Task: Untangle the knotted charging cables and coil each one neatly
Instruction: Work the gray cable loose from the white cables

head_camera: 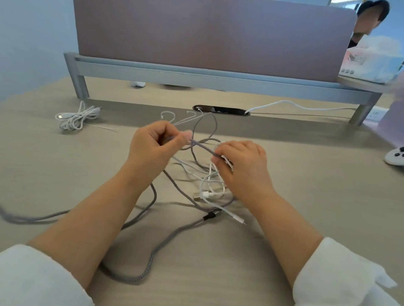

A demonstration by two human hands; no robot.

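1 grey cable [203,147] pinched: left hand [155,145], right hand [241,165]

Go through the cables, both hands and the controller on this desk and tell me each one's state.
Left hand: pinches the grey cable.
Right hand: grips the grey cable beside the tangle.
Grey cable: taut between the hands, otherwise loose, uncoiled.
White cable: tangled with the grey cable, uncoiled.
White bundle: loosely coiled, far left, untouched.
Controller: lying untouched, far right.

White sleeves [27,277], perhaps fleecy, pushed above bare forearms [91,216]
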